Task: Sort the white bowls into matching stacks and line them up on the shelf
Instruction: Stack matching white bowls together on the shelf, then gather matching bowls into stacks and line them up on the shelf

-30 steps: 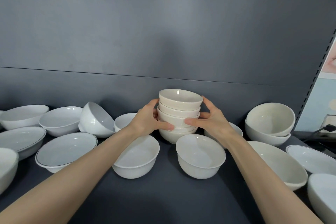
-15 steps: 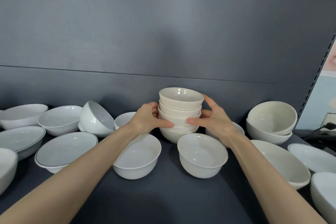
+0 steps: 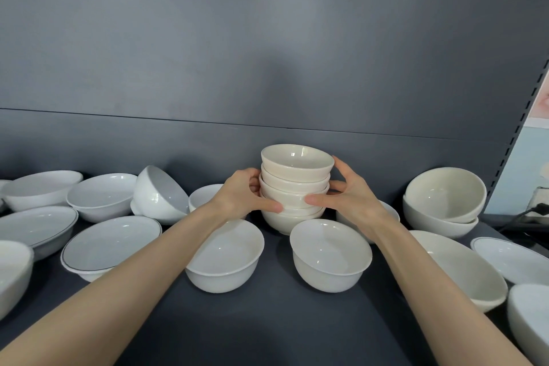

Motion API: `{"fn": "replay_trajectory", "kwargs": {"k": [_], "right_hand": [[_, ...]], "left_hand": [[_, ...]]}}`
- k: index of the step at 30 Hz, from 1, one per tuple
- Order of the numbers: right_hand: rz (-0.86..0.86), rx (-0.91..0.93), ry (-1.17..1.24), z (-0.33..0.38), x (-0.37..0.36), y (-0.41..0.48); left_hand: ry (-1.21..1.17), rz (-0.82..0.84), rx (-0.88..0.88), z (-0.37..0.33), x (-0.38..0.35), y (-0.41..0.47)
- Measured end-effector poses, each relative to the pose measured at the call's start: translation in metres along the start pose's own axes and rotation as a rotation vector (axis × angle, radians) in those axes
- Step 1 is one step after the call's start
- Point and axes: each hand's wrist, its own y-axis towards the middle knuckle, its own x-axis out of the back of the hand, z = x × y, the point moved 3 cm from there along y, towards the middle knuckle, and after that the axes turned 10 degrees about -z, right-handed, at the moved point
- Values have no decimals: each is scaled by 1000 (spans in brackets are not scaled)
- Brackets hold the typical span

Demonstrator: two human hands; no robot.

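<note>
A stack of several small cream bowls [image 3: 297,178] stands at the back middle of the dark shelf [image 3: 267,321]. My left hand [image 3: 243,196] grips the stack's left side and my right hand [image 3: 347,196] grips its right side, thumbs on the front. The top bowls lean slightly to the right. Two white bowls stand just in front: one [image 3: 228,258] under my left forearm, one [image 3: 329,258] beside my right forearm.
Wide white bowls [image 3: 101,199] and a bowl tipped on its side [image 3: 157,196] crowd the left. Two nested cream bowls [image 3: 442,202] and shallow dishes [image 3: 463,270] fill the right. The shelf's back panel [image 3: 267,68] rises directly behind. A black cable [image 3: 523,217] lies far right.
Both hands stay on the stack; my right hand's fingers have spread higher up toward the top bowl. The stack has barely moved.
</note>
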Motion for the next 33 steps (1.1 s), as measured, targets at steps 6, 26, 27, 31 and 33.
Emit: {"fn": "replay_trajectory", "kwargs": {"k": [6, 26, 27, 31, 33], "right_hand": [[-6, -18, 9, 1, 2, 1], [22, 24, -89, 4, 4, 5], [21, 27, -109, 5, 4, 5], [9, 36, -250, 12, 5, 4], [-8, 45, -397, 18, 9, -2]], "left_hand": [[6, -12, -22, -4, 1, -2], [284, -92, 17, -21, 5, -16], [288, -110, 12, -21, 5, -17], [372, -150, -29, -25, 5, -24], [445, -171, -61, -28, 6, -29]]}}
